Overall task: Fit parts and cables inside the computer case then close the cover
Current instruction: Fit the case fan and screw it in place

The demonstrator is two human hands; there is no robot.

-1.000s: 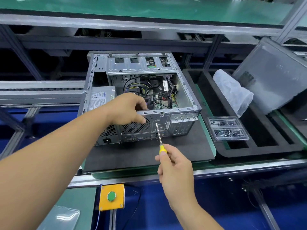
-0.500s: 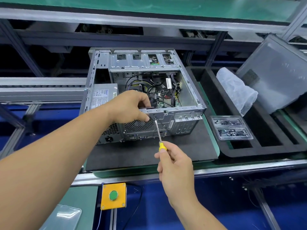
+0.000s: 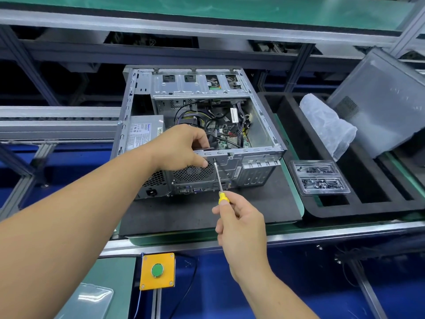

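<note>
**Hand position at the rear panel**

Your left hand (image 3: 181,147) reaches in from the lower left of the frame. Its fingers curl over the top rear edge of the case (image 3: 264,125), thumb pressed flat against the perforated fan grille (image 3: 193,173). Your right hand (image 3: 241,224) rises from the bottom centre, fingers pinched round the yellow handle of the screwdriver (image 3: 218,180). The thin steel shaft slants up and left; its tip meets the rear panel just right of your left thumb.

The case sits at frame centre, open side up, on a matte black mat (image 3: 207,215). It is bare grey sheet metal, boxy, with tangled cables (image 3: 207,120) inside. A clear plastic tray (image 3: 318,177) holding small dark parts lies to the right, on a black foam insert (image 3: 368,203).
</note>
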